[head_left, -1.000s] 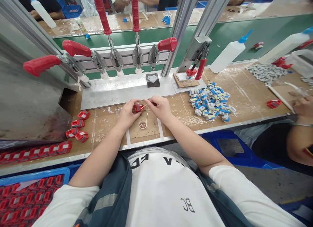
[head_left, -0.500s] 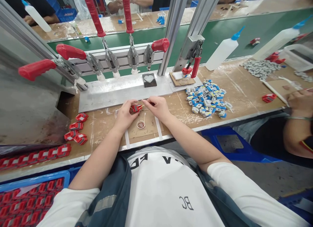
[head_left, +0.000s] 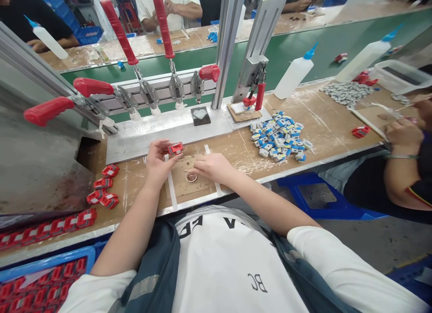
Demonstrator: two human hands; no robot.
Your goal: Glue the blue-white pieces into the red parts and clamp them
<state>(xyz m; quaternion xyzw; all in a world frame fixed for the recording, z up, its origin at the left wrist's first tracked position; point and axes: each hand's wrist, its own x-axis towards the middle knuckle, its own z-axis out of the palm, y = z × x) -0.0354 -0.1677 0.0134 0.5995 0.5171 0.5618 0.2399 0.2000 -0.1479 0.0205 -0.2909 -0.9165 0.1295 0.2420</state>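
Observation:
My left hand (head_left: 158,159) pinches a small red part (head_left: 175,148) between thumb and fingers, just above the bench in front of the metal plate (head_left: 158,128). My right hand (head_left: 209,165) lies lower, fingers closed on a thin stick whose tip reaches a small round cup (head_left: 191,176) on the taped cardboard square (head_left: 189,187). A dark block with a white heart (head_left: 200,115) sits on the plate behind the hands.
Red-handled toggle clamps (head_left: 91,87) stand over the plate. Loose red parts (head_left: 103,190) lie left, a pile of blue-and-white parts (head_left: 277,136) right. A white squeeze bottle (head_left: 293,74) stands behind. A co-worker's hands (head_left: 401,133) work at the right.
My right hand has dropped from the red part down to the small cup with the stick. My left hand still holds the red part, now alone. The view has shifted a little.

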